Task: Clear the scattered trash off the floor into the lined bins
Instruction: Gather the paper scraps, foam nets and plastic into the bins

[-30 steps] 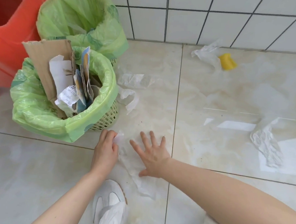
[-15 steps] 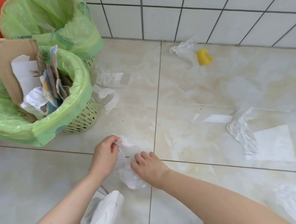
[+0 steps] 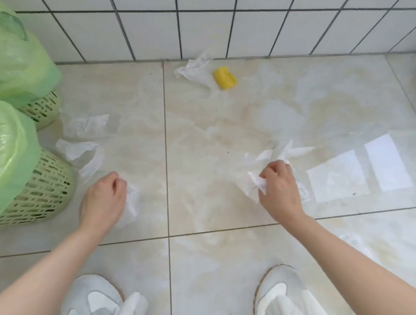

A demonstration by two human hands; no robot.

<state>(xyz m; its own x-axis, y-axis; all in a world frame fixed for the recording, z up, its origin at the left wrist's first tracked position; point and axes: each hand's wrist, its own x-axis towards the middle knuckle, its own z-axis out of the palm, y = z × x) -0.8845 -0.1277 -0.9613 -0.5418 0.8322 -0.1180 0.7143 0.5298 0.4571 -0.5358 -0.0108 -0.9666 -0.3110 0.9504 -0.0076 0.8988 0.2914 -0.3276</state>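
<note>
At far left, two green mesh bins are seen, each lined with a green bag: the rear bin [image 3: 42, 110] near the wall and the near bin [image 3: 41, 187] closer to the person, both cut off by the frame edge. Just right of them, a clear plastic scrap [image 3: 89, 127] and a second clear scrap [image 3: 82, 150] are noted lying flat on the floor tile [image 3: 196, 265]. The left hand [image 3: 103, 197] is held low beside the near bin, fingers curled and pinching a crumpled clear film [image 3: 131, 201], which hangs from the fingertips toward the floor. Farther back, at the foot of the tiled wall [image 3: 209, 25], a white crumpled wrapper [image 3: 193, 70] is recorded touching or just beside a yellow object [image 3: 224, 77]. To the right, the right hand [image 3: 280, 187] is seen with fingers curled, gripping a crumpled white tissue [image 3: 258, 184]; more white tissue [image 3: 289, 150] sticks out beyond the knuckles, and whether it is the same piece cannot be told. Bright light patches [image 3: 360, 175] are noted on the floor at right. Along the bottom edge, two white shoes [image 3: 93, 298] are visible.
</note>
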